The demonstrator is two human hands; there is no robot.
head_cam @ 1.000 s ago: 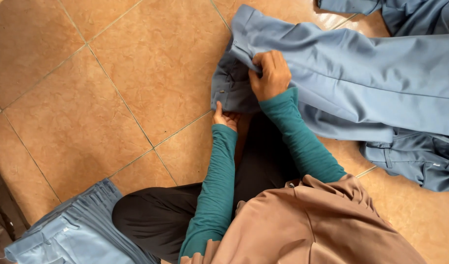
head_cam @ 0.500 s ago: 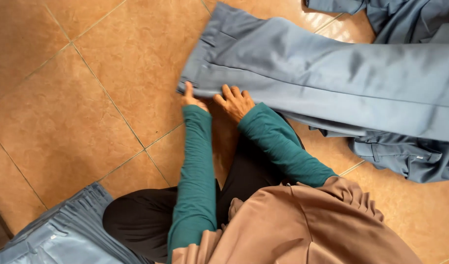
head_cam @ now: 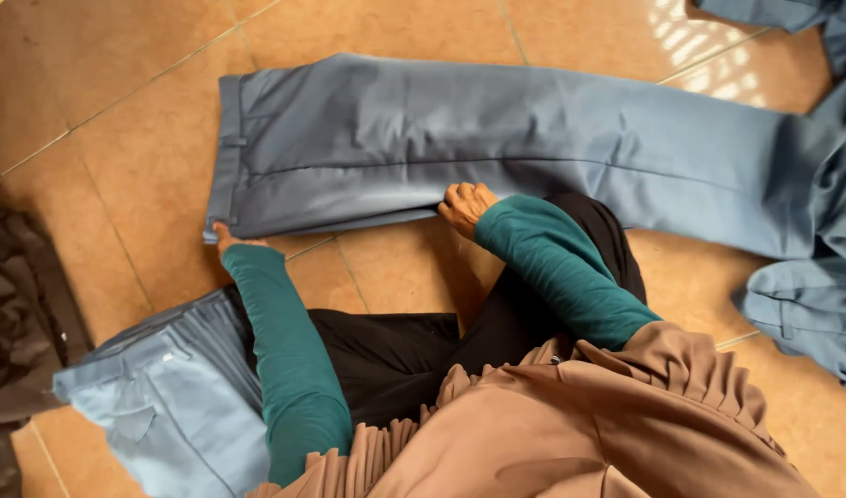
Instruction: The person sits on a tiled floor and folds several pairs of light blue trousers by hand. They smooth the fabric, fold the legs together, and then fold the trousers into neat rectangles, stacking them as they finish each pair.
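Trousers [head_cam: 496,138], blue-grey, now spread flat across upper frame on tiled floor [head_cam: 118,74], waistband at left, no longer bunched. Folded blue stack [head_cam: 165,397] lower left. Right hand [head_cam: 466,205] pressing lower edge, fingers curled. Left hand [head_cam: 227,235] at waistband corner, grip unclear.

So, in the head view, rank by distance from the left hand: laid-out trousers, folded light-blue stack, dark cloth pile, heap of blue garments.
1. Laid-out trousers: left hand touches the waistband corner.
2. Folded light-blue stack: below, lower left.
3. Dark cloth pile: left edge.
4. Heap of blue garments: far right.
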